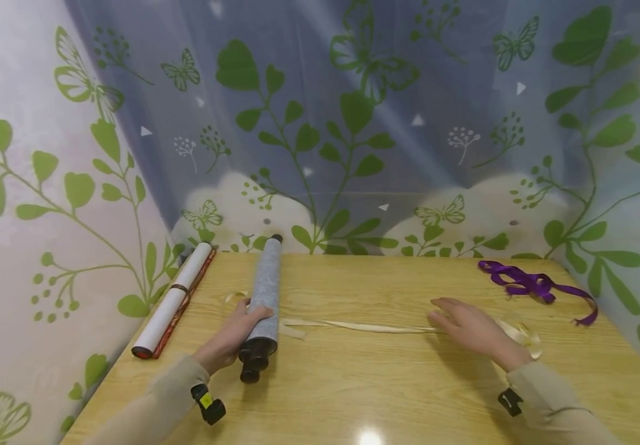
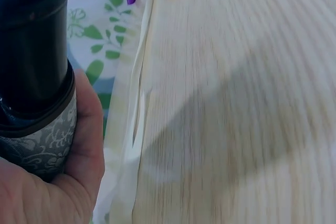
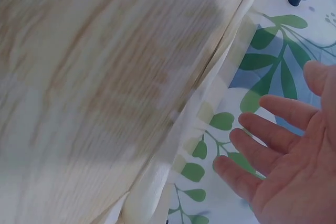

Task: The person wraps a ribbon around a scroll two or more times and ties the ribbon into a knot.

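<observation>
A rolled scroll (image 1: 266, 284) with a grey-blue patterned back and dark end knobs is gripped near its close end by my left hand (image 1: 236, 334). In the left wrist view the fingers and thumb wrap around the scroll (image 2: 44, 148), below its black knob. A cream ribbon (image 1: 364, 326) stretches across the table from beside the scroll toward my right hand (image 1: 472, 330). That hand hovers over the ribbon's right part. Its fingers are spread and hold nothing in the right wrist view, with the ribbon (image 3: 210, 72) lying apart from them.
A white scroll (image 1: 172, 303) with a brown tie and red edging lies along the left side of the wooden table (image 1: 364, 383). At the back right lies a tangled purple ribbon (image 1: 528, 283). A leaf-patterned curtain (image 1: 320, 142) hangs behind the table.
</observation>
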`<state>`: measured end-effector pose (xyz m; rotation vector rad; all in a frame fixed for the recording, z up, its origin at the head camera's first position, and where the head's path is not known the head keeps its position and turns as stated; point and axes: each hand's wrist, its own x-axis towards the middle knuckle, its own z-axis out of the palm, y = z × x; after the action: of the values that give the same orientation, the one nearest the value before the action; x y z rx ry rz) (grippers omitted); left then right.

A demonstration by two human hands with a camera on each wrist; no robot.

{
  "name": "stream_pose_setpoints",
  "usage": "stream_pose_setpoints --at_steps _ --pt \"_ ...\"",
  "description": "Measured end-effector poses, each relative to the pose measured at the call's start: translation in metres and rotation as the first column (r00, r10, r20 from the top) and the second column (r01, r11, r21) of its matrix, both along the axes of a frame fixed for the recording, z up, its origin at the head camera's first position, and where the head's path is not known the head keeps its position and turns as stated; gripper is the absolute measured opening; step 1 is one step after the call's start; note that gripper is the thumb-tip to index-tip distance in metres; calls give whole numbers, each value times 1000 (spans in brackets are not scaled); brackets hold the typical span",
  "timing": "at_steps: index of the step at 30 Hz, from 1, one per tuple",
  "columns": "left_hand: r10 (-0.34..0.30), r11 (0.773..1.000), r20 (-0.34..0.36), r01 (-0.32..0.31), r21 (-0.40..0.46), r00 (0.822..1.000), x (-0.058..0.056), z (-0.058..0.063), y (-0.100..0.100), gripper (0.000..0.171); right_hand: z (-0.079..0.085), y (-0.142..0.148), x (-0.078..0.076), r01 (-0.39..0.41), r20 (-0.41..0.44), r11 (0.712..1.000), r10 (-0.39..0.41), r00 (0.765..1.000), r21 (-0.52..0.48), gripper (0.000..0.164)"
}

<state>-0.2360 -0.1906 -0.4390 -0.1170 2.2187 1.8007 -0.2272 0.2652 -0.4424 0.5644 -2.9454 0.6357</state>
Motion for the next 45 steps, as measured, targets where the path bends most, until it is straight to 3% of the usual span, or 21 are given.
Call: stream_pose_setpoints --at_steps 15,31,39,45 --pt "11 996 -20 -9 89 1000 7 -8 44 82 -5 -33 -3 -40 -36 992 36 999 -120 48" --pt "-99 991 -17 100 94 995 15 -15 92 91 -2 -77 -11 -117 -60 985 110 992 -125 24" --pt "-114 987 -24 116 114 993 16 -13 111 93 -6 -90 -11 -98 -33 985 94 995 -139 24" --pt "-117 987 -30 119 105 993 14 -12 122 95 -7 -96 -10 -105 11 970 110 994 -220 25"
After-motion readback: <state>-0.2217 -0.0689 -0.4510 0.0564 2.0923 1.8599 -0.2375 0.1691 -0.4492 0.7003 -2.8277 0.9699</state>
